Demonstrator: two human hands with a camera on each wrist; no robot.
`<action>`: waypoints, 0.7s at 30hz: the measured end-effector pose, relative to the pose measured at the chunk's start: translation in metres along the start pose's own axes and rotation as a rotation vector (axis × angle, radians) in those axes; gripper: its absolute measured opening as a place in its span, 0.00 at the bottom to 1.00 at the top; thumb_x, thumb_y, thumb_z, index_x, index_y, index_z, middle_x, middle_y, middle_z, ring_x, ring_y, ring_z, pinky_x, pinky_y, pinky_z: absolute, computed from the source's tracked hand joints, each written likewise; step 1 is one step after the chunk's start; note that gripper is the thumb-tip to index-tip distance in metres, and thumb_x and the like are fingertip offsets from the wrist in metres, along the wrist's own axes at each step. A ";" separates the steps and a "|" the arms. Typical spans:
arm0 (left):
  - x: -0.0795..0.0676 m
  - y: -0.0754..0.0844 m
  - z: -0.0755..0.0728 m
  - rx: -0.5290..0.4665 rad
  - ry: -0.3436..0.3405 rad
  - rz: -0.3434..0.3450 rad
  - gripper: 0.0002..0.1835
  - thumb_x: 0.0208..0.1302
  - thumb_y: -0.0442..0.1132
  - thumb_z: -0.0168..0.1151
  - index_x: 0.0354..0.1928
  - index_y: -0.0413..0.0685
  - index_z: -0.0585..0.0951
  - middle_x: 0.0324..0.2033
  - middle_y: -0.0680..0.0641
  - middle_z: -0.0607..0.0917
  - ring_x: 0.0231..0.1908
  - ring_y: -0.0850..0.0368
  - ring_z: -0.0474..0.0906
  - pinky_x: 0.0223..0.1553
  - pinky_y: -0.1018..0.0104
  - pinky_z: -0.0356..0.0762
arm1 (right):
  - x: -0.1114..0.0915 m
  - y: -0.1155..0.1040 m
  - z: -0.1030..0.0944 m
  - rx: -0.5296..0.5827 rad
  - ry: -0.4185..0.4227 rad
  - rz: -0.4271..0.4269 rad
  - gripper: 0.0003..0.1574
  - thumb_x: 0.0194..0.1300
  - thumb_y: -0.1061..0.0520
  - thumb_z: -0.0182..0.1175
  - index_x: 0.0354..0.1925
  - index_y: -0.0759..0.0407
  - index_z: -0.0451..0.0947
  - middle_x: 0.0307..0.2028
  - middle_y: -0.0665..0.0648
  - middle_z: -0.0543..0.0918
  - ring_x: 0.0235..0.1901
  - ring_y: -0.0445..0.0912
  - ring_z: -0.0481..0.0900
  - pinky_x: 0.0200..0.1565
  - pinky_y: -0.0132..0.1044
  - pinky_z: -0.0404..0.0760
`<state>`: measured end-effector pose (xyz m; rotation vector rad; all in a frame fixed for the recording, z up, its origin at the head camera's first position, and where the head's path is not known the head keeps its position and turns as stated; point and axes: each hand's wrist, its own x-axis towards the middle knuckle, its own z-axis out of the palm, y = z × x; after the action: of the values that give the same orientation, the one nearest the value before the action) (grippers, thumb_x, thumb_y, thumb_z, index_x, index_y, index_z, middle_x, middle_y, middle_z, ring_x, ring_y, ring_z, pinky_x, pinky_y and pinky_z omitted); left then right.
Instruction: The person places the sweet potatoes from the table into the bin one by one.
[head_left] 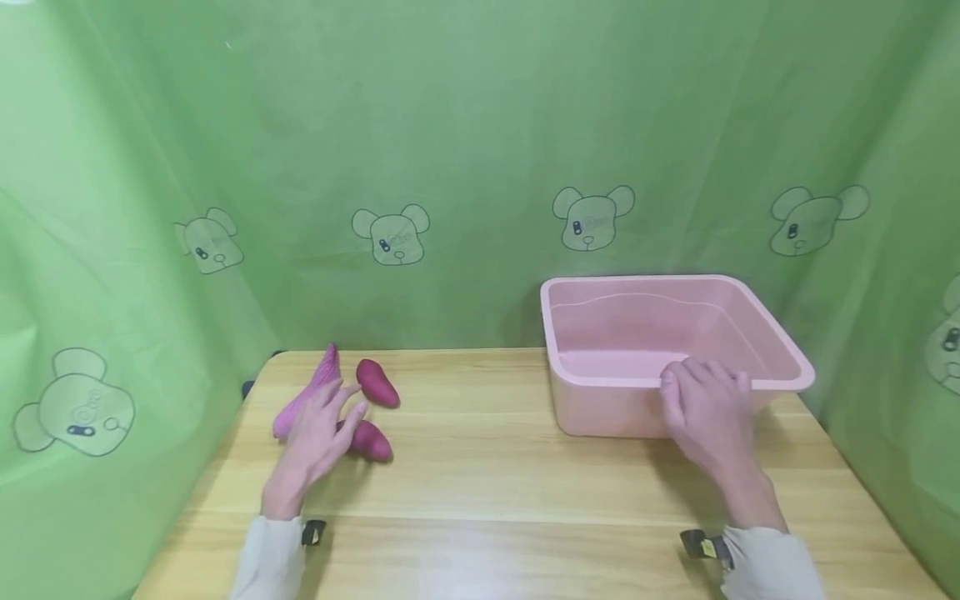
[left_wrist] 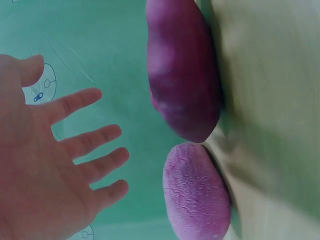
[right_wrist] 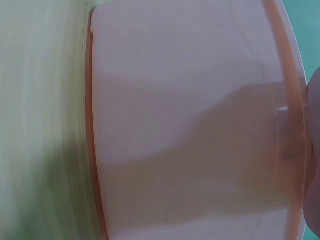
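My left hand [head_left: 315, 437] hovers with spread fingers over the left side of the table, holding nothing. Under and beside it lie a long light-purple sweet potato [head_left: 288, 417] with a wrinkled skin and a dark purple sweet potato [head_left: 371, 442], both partly hidden by the hand in the head view. Another dark purple sweet potato [head_left: 377, 383] lies just beyond the fingertips. The left wrist view shows the open palm [left_wrist: 45, 165] beside a smooth dark sweet potato [left_wrist: 185, 70] and the wrinkled one [left_wrist: 196, 195]. My right hand [head_left: 708, 412] grips the near rim of a pink plastic basin [head_left: 611, 408], fingers curled over it.
The basin stands at the back right of the wooden table [head_left: 465, 500]. Green curtains [head_left: 480, 125] with printed bear heads hang behind and at both sides. A dark strap device [head_left: 705, 546] sits at the right wrist.
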<state>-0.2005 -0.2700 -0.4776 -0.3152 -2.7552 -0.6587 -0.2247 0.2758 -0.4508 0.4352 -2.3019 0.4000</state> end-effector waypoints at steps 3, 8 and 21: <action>-0.002 -0.002 0.002 -0.055 -0.011 -0.012 0.29 0.80 0.56 0.47 0.68 0.41 0.75 0.71 0.31 0.67 0.71 0.32 0.62 0.71 0.31 0.54 | 0.001 0.001 0.002 0.000 0.037 -0.020 0.19 0.74 0.52 0.43 0.29 0.56 0.73 0.29 0.59 0.80 0.33 0.59 0.72 0.38 0.57 0.63; -0.005 -0.006 0.002 -0.131 -0.015 -0.067 0.30 0.81 0.56 0.45 0.67 0.39 0.75 0.71 0.31 0.68 0.71 0.32 0.62 0.71 0.30 0.54 | 0.002 0.001 0.004 0.006 0.054 -0.023 0.19 0.74 0.51 0.43 0.29 0.57 0.74 0.28 0.59 0.80 0.32 0.58 0.72 0.38 0.56 0.62; -0.009 -0.008 0.008 -0.177 -0.097 -0.023 0.23 0.79 0.47 0.54 0.64 0.35 0.77 0.65 0.31 0.75 0.67 0.32 0.69 0.68 0.34 0.64 | 0.001 -0.001 0.005 0.025 0.076 -0.007 0.20 0.74 0.51 0.42 0.28 0.58 0.73 0.26 0.59 0.78 0.31 0.60 0.72 0.40 0.59 0.64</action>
<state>-0.1957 -0.2745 -0.4902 -0.3631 -2.8009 -0.9195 -0.2281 0.2727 -0.4530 0.4325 -2.2237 0.4348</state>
